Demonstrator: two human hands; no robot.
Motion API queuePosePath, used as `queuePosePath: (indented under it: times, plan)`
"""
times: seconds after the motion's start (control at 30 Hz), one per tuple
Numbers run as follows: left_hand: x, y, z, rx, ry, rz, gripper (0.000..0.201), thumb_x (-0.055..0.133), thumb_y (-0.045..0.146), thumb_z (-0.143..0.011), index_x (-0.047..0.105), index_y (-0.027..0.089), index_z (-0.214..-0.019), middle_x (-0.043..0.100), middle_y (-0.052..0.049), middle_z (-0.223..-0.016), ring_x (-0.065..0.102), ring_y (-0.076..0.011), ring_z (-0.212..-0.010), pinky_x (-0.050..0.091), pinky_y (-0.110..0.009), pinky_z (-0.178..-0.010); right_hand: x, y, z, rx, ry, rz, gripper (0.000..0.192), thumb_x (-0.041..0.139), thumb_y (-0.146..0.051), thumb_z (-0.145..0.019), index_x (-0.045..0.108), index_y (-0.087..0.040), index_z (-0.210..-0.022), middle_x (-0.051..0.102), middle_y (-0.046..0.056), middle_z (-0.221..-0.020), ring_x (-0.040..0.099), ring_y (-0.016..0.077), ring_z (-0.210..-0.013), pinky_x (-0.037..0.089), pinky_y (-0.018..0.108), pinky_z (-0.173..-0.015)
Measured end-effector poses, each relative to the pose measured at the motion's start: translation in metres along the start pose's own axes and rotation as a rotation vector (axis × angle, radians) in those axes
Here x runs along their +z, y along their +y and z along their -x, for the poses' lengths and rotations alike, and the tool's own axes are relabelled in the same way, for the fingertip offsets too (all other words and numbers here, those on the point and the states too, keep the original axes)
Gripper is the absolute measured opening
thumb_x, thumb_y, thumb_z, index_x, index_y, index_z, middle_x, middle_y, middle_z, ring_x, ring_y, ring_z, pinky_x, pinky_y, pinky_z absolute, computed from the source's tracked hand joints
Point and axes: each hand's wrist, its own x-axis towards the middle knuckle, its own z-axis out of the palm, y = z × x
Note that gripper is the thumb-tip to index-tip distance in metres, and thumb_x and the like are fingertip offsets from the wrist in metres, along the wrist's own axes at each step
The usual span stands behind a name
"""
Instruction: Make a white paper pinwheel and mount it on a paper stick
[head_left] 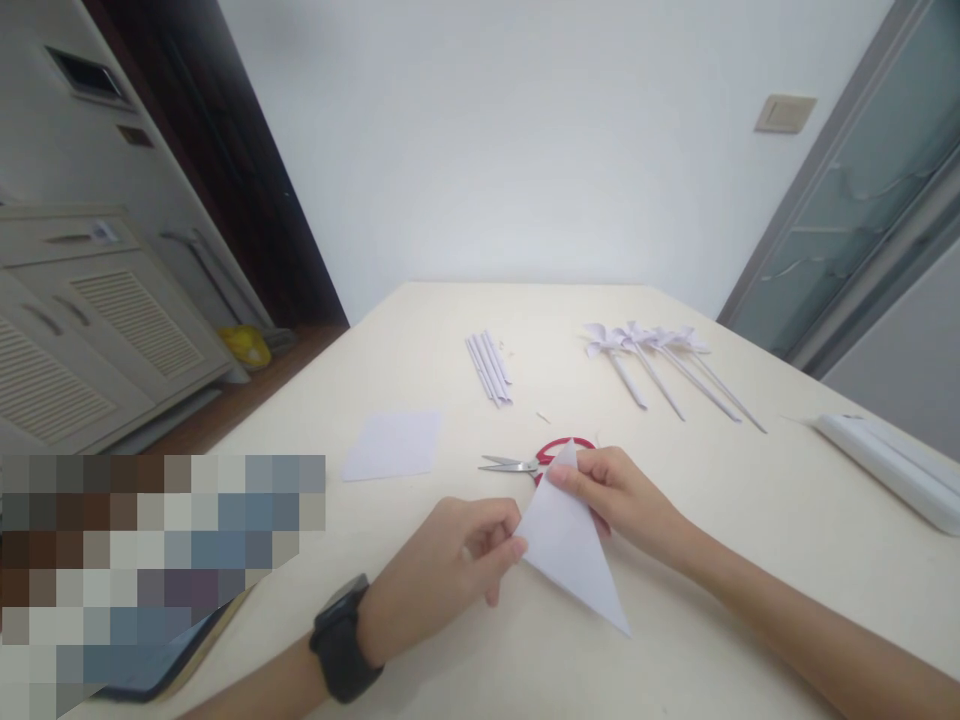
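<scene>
Both my hands hold a white paper folded into a triangle (571,548) just above the cream table (750,520). My left hand (450,570), with a black watch on its wrist, pinches the triangle's left corner. My right hand (619,495) grips its top corner. Just behind the paper lie red-handled scissors (529,463), blades pointing left, partly hidden by the paper and my right hand.
A white square sheet (394,445) lies to the left. A bundle of rolled paper sticks (490,368) and several paper pinwheels on sticks (660,360) lie farther back. A long white object (889,465) sits at the right edge, a dark tablet (161,665) at the near left.
</scene>
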Motion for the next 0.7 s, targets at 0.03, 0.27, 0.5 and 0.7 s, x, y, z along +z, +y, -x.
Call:
queuePosePath:
  times: [0.03,0.27,0.5,0.7]
  plan:
    - [-0.001,0.0006,0.0001,0.004,0.001,0.012,0.02,0.041,0.022,-0.083,0.043,0.02,-0.063,0.056,0.005,-0.049,0.056,-0.0123,-0.047,0.041,-0.021,-0.052,-0.001,0.001,-0.0002,-0.01,0.015,0.014,0.047,0.038,-0.045,-0.088,0.043,-0.016,-0.051,0.037,-0.004,-0.042,0.035,0.0073,-0.04,0.024,0.021,-0.041]
    - [-0.0022,-0.0033,0.0001,-0.019,-0.068,0.03,0.019,0.041,0.019,-0.081,0.045,0.019,-0.063,0.058,0.004,-0.05,0.056,-0.0126,-0.048,0.041,-0.021,-0.052,-0.0028,-0.0013,-0.0035,-0.004,0.026,-0.201,0.025,0.053,-0.04,-0.081,0.058,-0.015,-0.081,0.055,0.002,-0.073,0.042,0.0079,-0.053,0.029,0.019,-0.043]
    - [-0.0003,-0.0043,-0.0006,-0.014,-0.111,0.08,0.017,0.041,0.016,-0.079,0.046,0.019,-0.063,0.055,0.004,-0.05,0.054,-0.0115,-0.048,0.041,-0.021,-0.053,-0.0042,-0.0043,-0.0021,0.05,0.119,-0.204,0.035,0.04,-0.04,-0.088,0.061,-0.014,-0.077,0.051,0.001,-0.06,0.041,0.0083,-0.049,0.03,0.02,-0.044]
    - [0.0014,-0.0042,-0.0001,-0.02,-0.087,0.045,0.017,0.043,0.018,-0.08,0.048,0.018,-0.064,0.057,0.003,-0.051,0.056,-0.012,-0.049,0.041,-0.021,-0.053,-0.0079,-0.004,-0.0035,0.081,0.084,-0.302,0.034,0.041,-0.045,-0.087,0.059,-0.018,-0.098,0.055,0.003,-0.073,0.043,0.009,-0.056,0.03,0.019,-0.047]
